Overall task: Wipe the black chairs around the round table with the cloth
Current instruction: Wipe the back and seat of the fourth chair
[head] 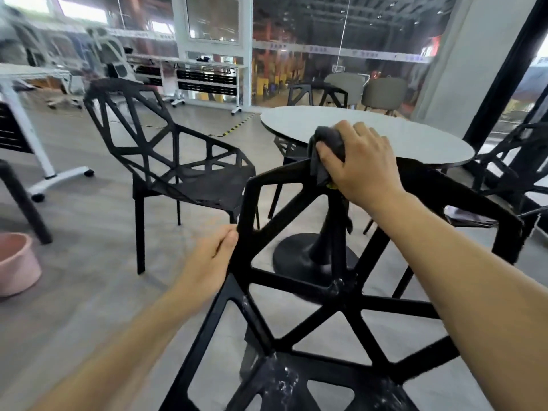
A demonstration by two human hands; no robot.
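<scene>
Near chair (335, 295) stood right below the camera, tight against the round desk (385, 134), its openwork black back filling the lower half of the view. Looked rigid: moulded struts meeting at a hub, no give apparent, probably light enough to tip or drag with one hand, though judged only from the thin frame. Bore pale dusty smears low on the struts near the bottom edge. Best held by an outer strut or the top rail, where the edges were broad enough to wrap.

Right hand (364, 167) gripped the top rail of the chair through the grey cloth (327, 152), fingers (324, 149) curled over the bunched fabric and pressing it to the rail. Cloth soft and limp, one tail hanging down behind the rail; likely to slip round narrow struts unless wadded. Left hand (213, 256) clasped the left upright of the back, fingers wrapped behind it and mostly hidden, thumb on the near edge, steadying.

Second black chair (172, 161) of the same pattern stood well apart to the left, facing the desk; a third (510, 170) at the right edge, partly cut off. Desk top pale and bare where visible, on a black pedestal foot (299, 259). Floor grey, smooth-looking. Pink basin (16, 262) on the floor at far left. White wheeled frame (44, 161) and glass partitions behind, blurred
</scene>
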